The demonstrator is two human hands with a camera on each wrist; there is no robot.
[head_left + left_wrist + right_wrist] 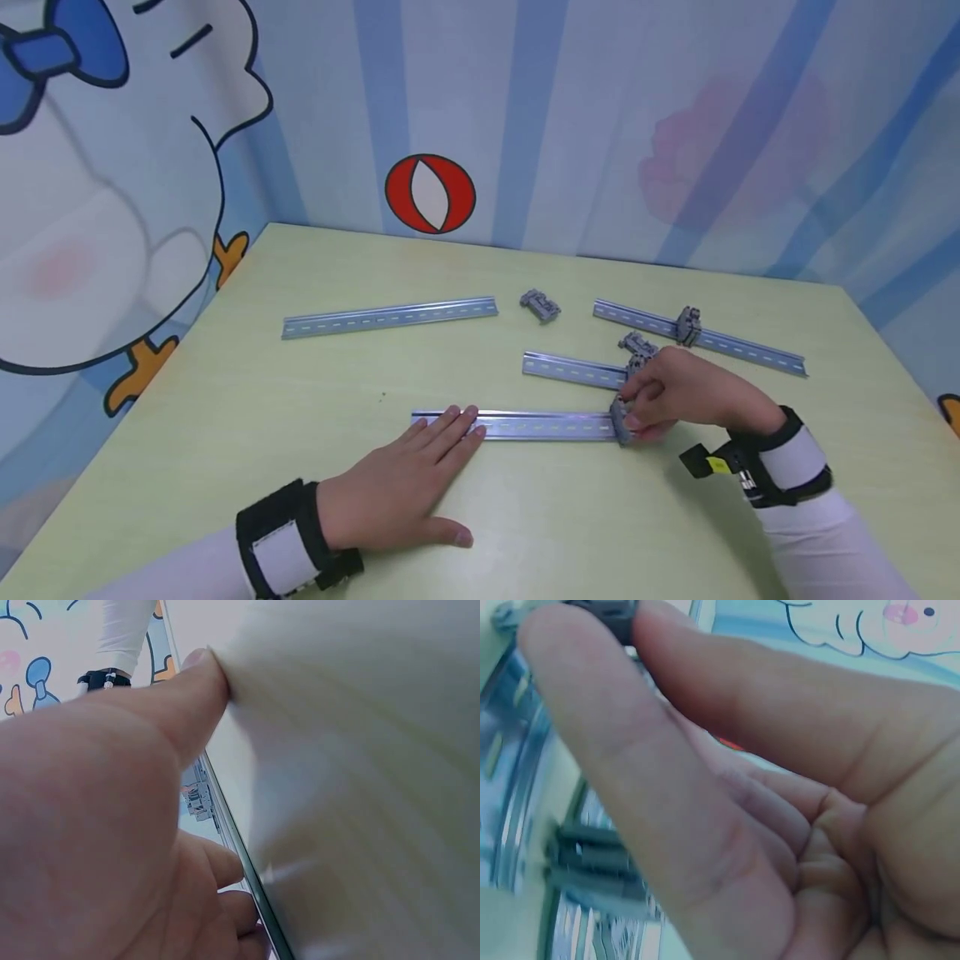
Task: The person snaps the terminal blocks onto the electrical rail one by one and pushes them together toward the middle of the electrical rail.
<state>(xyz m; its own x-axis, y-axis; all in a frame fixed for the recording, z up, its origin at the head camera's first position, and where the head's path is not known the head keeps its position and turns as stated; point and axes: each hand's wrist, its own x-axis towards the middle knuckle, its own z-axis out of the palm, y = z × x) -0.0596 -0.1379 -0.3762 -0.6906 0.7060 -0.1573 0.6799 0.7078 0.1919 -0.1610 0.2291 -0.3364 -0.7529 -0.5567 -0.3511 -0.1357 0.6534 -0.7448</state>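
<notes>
My left hand (408,479) lies flat with straight fingers over the left part of the near slotted metal DIN rail (547,426). In the left wrist view its fingers (217,862) touch the rail's edge. At the rail's right end, my right hand (686,396) pinches a grey terminal block (620,422) between thumb and fingers. The right wrist view shows a grey block (615,615) at the fingertips, mostly hidden. Just behind the right hand, a grey block (639,363) is by the partly hidden middle rail (573,369), with another grey block (637,342) close by.
A third rail (390,317) lies at the back left. Right of it is a loose grey block (541,306). The back right rail (753,351) carries an upright grey block (687,325). A printed cloth wall (465,108) stands behind the pale table (337,383).
</notes>
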